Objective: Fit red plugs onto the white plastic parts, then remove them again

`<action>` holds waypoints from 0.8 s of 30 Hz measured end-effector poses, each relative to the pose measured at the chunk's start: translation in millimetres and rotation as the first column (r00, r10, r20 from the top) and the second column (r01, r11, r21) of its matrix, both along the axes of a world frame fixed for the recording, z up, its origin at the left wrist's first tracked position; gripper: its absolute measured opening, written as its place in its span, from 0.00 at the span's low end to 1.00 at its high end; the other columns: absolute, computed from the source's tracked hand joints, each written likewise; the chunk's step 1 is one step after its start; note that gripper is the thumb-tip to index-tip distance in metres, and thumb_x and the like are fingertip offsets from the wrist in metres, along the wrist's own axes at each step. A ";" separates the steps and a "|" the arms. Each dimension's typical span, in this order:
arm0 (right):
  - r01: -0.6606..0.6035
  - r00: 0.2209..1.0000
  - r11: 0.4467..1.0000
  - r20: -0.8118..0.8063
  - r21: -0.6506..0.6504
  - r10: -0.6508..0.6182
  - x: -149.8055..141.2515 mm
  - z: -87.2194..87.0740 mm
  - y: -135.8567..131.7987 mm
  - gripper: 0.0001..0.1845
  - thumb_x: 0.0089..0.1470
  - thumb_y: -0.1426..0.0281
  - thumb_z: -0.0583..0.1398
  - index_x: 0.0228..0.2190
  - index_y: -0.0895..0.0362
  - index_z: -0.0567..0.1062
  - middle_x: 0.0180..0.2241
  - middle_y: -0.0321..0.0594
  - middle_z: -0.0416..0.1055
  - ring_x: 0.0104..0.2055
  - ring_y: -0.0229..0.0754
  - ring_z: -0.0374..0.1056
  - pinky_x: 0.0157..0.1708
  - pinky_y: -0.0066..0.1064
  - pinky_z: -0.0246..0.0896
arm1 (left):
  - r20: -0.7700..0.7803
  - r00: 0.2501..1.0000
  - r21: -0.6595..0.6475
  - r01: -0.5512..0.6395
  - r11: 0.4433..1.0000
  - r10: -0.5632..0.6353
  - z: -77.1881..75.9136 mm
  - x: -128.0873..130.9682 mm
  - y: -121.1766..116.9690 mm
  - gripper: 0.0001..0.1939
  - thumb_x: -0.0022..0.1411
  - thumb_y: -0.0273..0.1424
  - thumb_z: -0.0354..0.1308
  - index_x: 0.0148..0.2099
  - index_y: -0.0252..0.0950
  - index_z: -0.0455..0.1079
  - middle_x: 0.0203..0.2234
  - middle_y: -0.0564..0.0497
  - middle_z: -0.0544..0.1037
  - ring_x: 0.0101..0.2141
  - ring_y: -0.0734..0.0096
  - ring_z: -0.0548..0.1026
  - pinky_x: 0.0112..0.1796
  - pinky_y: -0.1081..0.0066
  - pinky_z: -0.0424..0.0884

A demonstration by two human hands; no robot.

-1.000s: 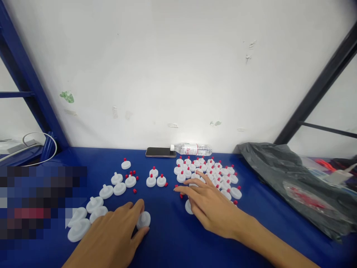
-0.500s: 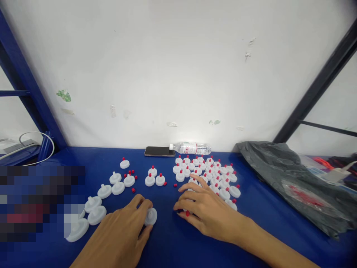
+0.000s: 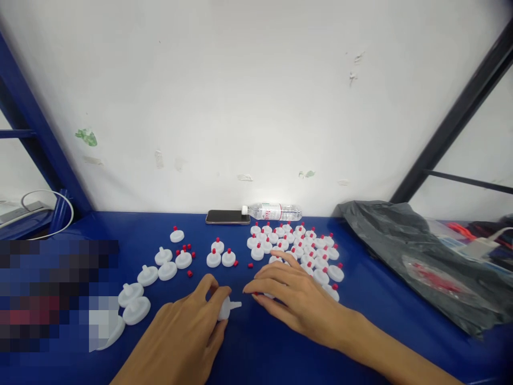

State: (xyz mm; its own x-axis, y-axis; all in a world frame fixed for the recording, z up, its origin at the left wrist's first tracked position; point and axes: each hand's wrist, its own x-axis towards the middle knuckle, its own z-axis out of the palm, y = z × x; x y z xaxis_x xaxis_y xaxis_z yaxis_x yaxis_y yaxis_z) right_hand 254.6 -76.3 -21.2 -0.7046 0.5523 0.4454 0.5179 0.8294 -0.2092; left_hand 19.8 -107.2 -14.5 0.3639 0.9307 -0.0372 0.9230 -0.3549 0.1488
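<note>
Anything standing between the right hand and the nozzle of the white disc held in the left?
Nothing visible does. The nozzle of the white disc in the left hand points toward the right hand, with only blue tabletop showing in the gap. The nearest loose red cap lies farther back.

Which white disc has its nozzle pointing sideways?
The uncapped disc in the left hand: its nozzle points toward the right hand, while discs on the table point up.
</note>
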 end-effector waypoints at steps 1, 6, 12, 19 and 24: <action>-0.006 0.999 1.000 -0.045 -0.012 0.005 0.1 1.6 -0.7 0.13 0.69 0.71 0.56 0.53 0.49 0.71 0.45 0.35 0.78 0.48 0.37 0.72 0.63 0.41 0.51 | 0.004 1.000 0.001 -0.006 1.000 0.006 0.9 1.1 -0.1 0.23 0.69 0.27 0.41 0.58 0.44 0.71 0.56 0.41 0.72 0.42 0.56 0.81 0.39 0.59 0.77; -0.057 0.980 0.996 -0.194 -0.075 0.041 -1.3 5.8 -5.4 0.09 0.67 0.72 0.58 0.48 0.51 0.74 0.43 0.33 0.80 0.45 0.35 0.75 0.63 0.38 0.52 | 0.037 0.999 0.003 0.011 1.000 -0.012 0.1 5.2 1.7 0.22 0.70 0.27 0.41 0.57 0.44 0.70 0.51 0.45 0.76 0.43 0.58 0.81 0.41 0.62 0.75; -0.066 0.980 0.998 -0.190 -0.009 0.063 -1.8 0.5 -6.4 0.08 0.68 0.72 0.57 0.46 0.52 0.76 0.43 0.35 0.81 0.46 0.37 0.76 0.61 0.38 0.56 | 0.088 0.996 0.012 0.033 0.999 -0.034 0.9 9.1 -0.2 0.19 0.71 0.29 0.42 0.55 0.46 0.70 0.48 0.49 0.79 0.42 0.58 0.81 0.38 0.63 0.73; -0.053 0.980 0.998 -0.190 0.038 0.059 -0.2 -0.9 -5.0 0.09 0.68 0.72 0.57 0.45 0.53 0.76 0.43 0.34 0.81 0.47 0.36 0.76 0.62 0.36 0.56 | 0.115 0.989 0.052 0.086 0.995 -0.091 0.0 7.6 2.2 0.17 0.72 0.30 0.44 0.55 0.47 0.70 0.50 0.50 0.78 0.44 0.58 0.81 0.38 0.64 0.75; -0.094 0.964 0.995 -0.247 0.032 0.099 -2.5 3.9 -6.8 0.08 0.68 0.73 0.57 0.44 0.53 0.76 0.41 0.35 0.81 0.46 0.37 0.76 0.59 0.38 0.59 | 0.236 0.952 0.176 0.157 0.972 -0.196 -7.4 6.4 5.7 0.18 0.71 0.28 0.46 0.57 0.47 0.69 0.52 0.51 0.77 0.46 0.63 0.80 0.43 0.67 0.77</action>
State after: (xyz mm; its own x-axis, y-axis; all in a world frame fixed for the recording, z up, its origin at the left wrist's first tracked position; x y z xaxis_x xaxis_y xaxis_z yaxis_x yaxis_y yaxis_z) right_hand 252.0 -83.1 -17.3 -0.6204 0.4768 0.6228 0.3694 0.8781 -0.3042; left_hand 26.2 -101.5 -21.9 0.5023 0.8379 0.2137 0.7835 -0.5455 0.2975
